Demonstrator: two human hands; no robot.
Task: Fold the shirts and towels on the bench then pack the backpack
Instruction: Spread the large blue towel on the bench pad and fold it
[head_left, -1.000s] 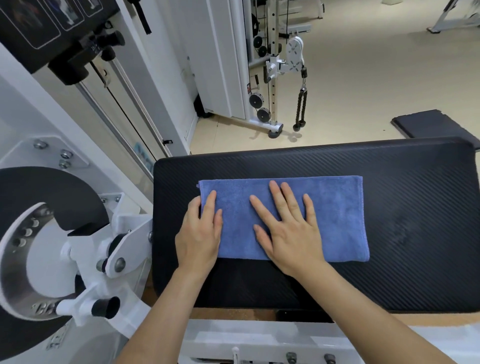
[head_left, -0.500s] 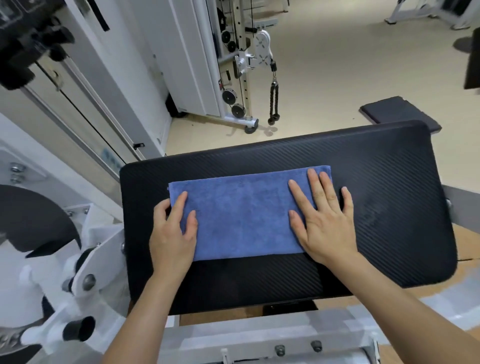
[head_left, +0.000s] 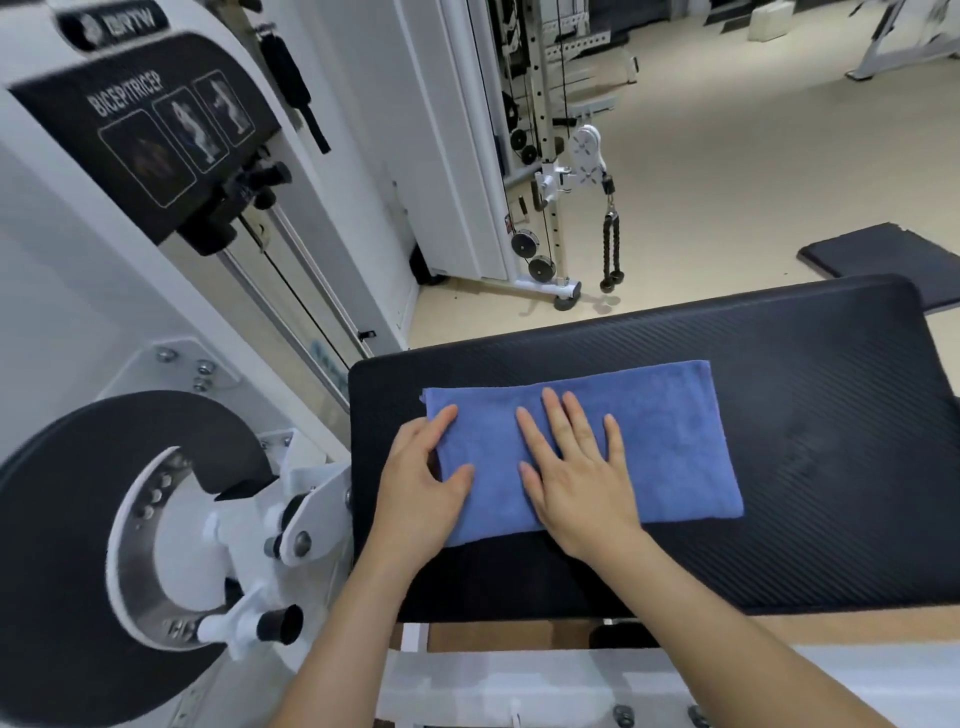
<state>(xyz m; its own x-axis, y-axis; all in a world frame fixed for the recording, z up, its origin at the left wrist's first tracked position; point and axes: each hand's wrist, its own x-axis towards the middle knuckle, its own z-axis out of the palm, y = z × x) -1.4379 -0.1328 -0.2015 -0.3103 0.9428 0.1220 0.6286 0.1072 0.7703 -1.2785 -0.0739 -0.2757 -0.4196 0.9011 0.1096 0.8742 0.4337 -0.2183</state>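
floor (head_left: 727, 156): beige | left: white weight machine (head_left: 57, 291) with BICEP/TRICEP label (head_left: 150, 135) | behind: white cable tower (head_left: 546, 119), black rope handle (head_left: 611, 249) hanging | right: dark mat (head_left: 883, 254) lying on floor

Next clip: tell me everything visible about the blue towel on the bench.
The blue towel is a soft, fuzzy cloth folded into a flat rectangle, long side running left to right. It lies on the black ribbed bench pad, toward its left end. The left hand rests on the towel's left edge; the right hand presses flat on its middle. Its right part is uncovered.
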